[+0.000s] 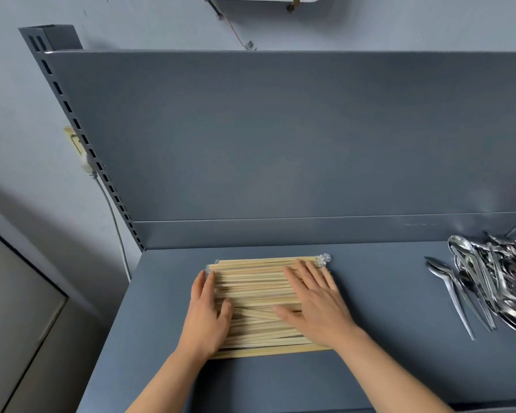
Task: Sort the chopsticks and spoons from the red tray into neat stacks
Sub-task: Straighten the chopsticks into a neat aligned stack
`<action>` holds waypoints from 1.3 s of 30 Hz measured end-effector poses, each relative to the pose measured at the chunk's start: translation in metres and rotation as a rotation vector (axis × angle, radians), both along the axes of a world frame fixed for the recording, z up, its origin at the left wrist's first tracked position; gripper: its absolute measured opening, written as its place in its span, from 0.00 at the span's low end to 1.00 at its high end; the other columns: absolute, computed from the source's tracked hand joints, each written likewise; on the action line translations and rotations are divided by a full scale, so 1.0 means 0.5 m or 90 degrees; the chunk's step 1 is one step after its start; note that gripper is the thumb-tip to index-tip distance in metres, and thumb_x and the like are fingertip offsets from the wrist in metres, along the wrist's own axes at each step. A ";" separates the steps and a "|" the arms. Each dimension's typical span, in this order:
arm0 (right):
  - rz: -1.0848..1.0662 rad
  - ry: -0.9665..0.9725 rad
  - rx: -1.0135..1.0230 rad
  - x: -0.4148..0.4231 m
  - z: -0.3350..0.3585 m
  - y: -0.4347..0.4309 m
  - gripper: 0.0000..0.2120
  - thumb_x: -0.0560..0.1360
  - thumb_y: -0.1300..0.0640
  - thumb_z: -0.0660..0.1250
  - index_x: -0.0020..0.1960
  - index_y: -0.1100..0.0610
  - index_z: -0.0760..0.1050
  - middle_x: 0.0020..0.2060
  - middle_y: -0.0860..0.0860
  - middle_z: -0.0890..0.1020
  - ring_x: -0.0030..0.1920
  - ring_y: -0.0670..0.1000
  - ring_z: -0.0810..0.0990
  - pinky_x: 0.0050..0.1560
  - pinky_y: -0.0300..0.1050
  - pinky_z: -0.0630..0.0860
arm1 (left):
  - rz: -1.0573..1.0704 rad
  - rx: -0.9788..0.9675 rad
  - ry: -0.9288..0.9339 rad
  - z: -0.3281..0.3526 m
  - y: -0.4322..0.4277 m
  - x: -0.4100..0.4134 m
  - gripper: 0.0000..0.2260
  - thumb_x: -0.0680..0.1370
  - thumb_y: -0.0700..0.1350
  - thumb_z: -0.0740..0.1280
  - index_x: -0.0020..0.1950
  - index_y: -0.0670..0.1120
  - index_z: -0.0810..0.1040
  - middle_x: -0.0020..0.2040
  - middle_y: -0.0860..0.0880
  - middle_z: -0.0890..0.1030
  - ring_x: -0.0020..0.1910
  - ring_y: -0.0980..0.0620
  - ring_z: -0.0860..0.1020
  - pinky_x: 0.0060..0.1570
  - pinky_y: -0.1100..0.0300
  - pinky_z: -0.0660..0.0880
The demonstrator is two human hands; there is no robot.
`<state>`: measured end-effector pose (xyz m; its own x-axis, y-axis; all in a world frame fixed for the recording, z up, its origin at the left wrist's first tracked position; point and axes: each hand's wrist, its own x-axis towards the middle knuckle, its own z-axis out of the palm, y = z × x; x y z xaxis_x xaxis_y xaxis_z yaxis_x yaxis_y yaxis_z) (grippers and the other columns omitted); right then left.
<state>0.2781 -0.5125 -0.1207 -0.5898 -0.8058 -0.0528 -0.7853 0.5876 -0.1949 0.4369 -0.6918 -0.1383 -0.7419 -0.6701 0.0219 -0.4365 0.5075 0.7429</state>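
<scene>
Left hand [207, 314]: we hold it flat, fingers straight, against the left ends of the chopsticks [256, 289].
Right hand [316, 305]: we spread it flat atop their right half.
Stack: flat, toward the back edge of the shelf [385, 308].
Spoons [495, 281]: loose heap at the right edge, well apart.

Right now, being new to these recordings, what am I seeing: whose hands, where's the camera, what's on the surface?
There is no machine here: a person works with bare hands, filmed by one camera worn on the head, looking down. On the grey shelf lies a flat layer of wooden chopsticks. The left hand rests against its left end, and the right hand lies flat on top. Neither grips anything. A pile of metal spoons sits to the right. No red tray is in view.
</scene>
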 end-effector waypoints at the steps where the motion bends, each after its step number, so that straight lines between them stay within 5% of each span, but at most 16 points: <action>1: 0.003 0.023 0.029 -0.001 -0.004 -0.004 0.49 0.65 0.20 0.34 0.79 0.46 0.39 0.78 0.49 0.41 0.78 0.50 0.38 0.76 0.53 0.36 | -0.019 0.002 0.001 0.000 -0.003 -0.001 0.29 0.80 0.44 0.61 0.79 0.45 0.52 0.79 0.51 0.49 0.77 0.53 0.53 0.71 0.64 0.53; 4: 0.010 0.077 0.061 -0.017 0.004 -0.021 0.49 0.65 0.20 0.34 0.79 0.46 0.40 0.79 0.53 0.46 0.78 0.55 0.44 0.76 0.56 0.41 | -0.082 -0.007 0.004 0.009 -0.023 -0.006 0.29 0.82 0.49 0.58 0.79 0.44 0.48 0.79 0.51 0.44 0.76 0.60 0.45 0.71 0.68 0.47; 7: 0.040 0.155 0.075 -0.028 0.018 -0.037 0.43 0.70 0.25 0.34 0.79 0.47 0.46 0.78 0.56 0.54 0.76 0.57 0.53 0.75 0.56 0.47 | -0.094 -0.209 -0.080 0.015 -0.040 -0.016 0.27 0.82 0.50 0.56 0.78 0.42 0.53 0.80 0.46 0.46 0.78 0.50 0.46 0.75 0.58 0.45; 11: 0.065 0.100 0.055 -0.024 0.007 -0.041 0.40 0.75 0.30 0.38 0.79 0.52 0.41 0.79 0.54 0.42 0.78 0.53 0.39 0.76 0.53 0.35 | -0.147 -0.395 -0.179 0.031 -0.011 -0.031 0.28 0.80 0.54 0.47 0.79 0.46 0.54 0.79 0.46 0.51 0.78 0.45 0.48 0.74 0.47 0.39; 15: 0.056 0.044 0.040 -0.013 -0.011 -0.030 0.42 0.73 0.29 0.36 0.78 0.53 0.35 0.77 0.50 0.37 0.76 0.49 0.33 0.75 0.49 0.32 | -0.186 -0.402 -0.246 0.010 -0.001 -0.033 0.30 0.81 0.61 0.42 0.79 0.47 0.40 0.79 0.49 0.40 0.78 0.49 0.39 0.72 0.54 0.31; 20: 0.045 0.047 0.045 -0.015 -0.012 -0.035 0.36 0.79 0.35 0.38 0.78 0.54 0.34 0.77 0.51 0.35 0.75 0.48 0.30 0.75 0.49 0.31 | -0.180 -0.394 -0.241 0.010 0.001 -0.033 0.30 0.81 0.62 0.40 0.78 0.48 0.39 0.79 0.51 0.40 0.78 0.51 0.38 0.71 0.57 0.30; 23: 0.054 0.031 0.049 -0.018 -0.006 -0.036 0.33 0.81 0.38 0.41 0.79 0.54 0.37 0.78 0.51 0.37 0.77 0.49 0.34 0.75 0.48 0.32 | -0.161 -0.382 -0.224 0.018 -0.001 -0.037 0.27 0.82 0.59 0.42 0.79 0.50 0.50 0.80 0.52 0.49 0.78 0.51 0.46 0.75 0.56 0.42; 26: 0.003 0.030 -0.048 -0.022 0.009 -0.048 0.31 0.81 0.39 0.44 0.79 0.54 0.52 0.79 0.51 0.48 0.78 0.49 0.45 0.75 0.45 0.38 | -0.075 -0.364 -0.150 0.044 -0.008 -0.054 0.24 0.81 0.58 0.47 0.73 0.52 0.68 0.75 0.51 0.66 0.73 0.47 0.63 0.71 0.53 0.58; 28: -0.022 0.043 -0.061 -0.032 0.018 -0.064 0.32 0.81 0.39 0.44 0.79 0.55 0.50 0.79 0.51 0.48 0.78 0.49 0.43 0.75 0.46 0.37 | -0.061 -0.382 -0.163 0.052 -0.016 -0.080 0.24 0.81 0.57 0.50 0.75 0.50 0.63 0.76 0.49 0.64 0.74 0.46 0.61 0.72 0.51 0.56; 32: -0.028 0.010 0.027 -0.042 0.008 -0.090 0.35 0.80 0.37 0.41 0.79 0.56 0.38 0.79 0.51 0.41 0.77 0.48 0.37 0.75 0.46 0.33 | -0.133 -0.381 -0.273 0.037 -0.023 -0.125 0.30 0.81 0.61 0.41 0.79 0.49 0.44 0.80 0.49 0.46 0.78 0.49 0.42 0.75 0.50 0.38; 39: -0.042 -0.023 0.050 -0.040 -0.023 -0.084 0.39 0.77 0.33 0.39 0.78 0.56 0.37 0.78 0.50 0.39 0.77 0.48 0.36 0.76 0.48 0.34 | -0.195 -0.336 -0.321 0.018 -0.027 -0.123 0.32 0.80 0.63 0.38 0.79 0.49 0.40 0.80 0.51 0.42 0.78 0.51 0.40 0.74 0.55 0.36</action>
<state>0.2583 -0.5543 -0.1320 -0.6375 -0.7581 -0.1370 -0.7380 0.6520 -0.1740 0.3753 -0.7052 -0.1291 -0.8967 -0.4292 -0.1084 -0.4405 0.8896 0.1206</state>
